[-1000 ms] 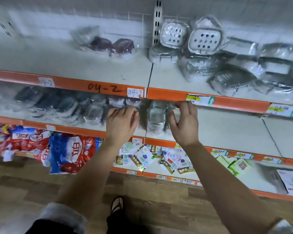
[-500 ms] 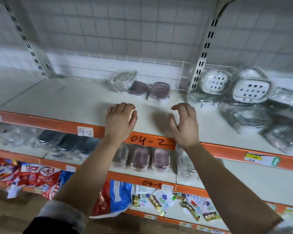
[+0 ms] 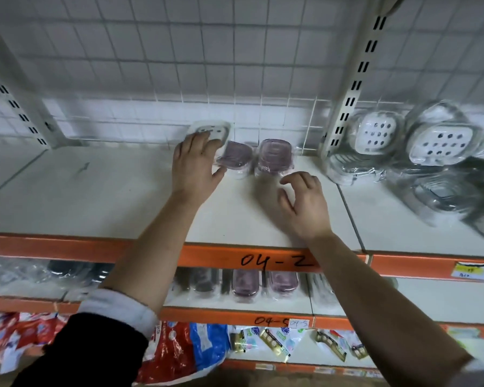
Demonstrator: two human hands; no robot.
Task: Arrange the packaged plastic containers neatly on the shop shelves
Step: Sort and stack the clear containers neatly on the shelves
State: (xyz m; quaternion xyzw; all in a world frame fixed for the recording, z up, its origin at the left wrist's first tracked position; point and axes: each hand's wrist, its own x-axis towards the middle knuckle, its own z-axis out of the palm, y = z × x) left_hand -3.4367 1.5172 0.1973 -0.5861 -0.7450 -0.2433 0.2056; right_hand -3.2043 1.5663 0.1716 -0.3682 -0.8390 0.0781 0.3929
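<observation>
The left hand [image 3: 196,166] reaches to the back of the upper shelf [image 3: 95,196], its straight fingers resting on a wrapped white container [image 3: 211,130]. Just beside it stand two wrapped purple containers [image 3: 275,155]. The right hand [image 3: 305,202] hovers near them, loosely curled and holding nothing.

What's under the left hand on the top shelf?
Under the left hand is a white wrapped container with dark holes. Only its upper edge shows; the hand covers the rest. A purple container sits just right of the thumb.
</observation>
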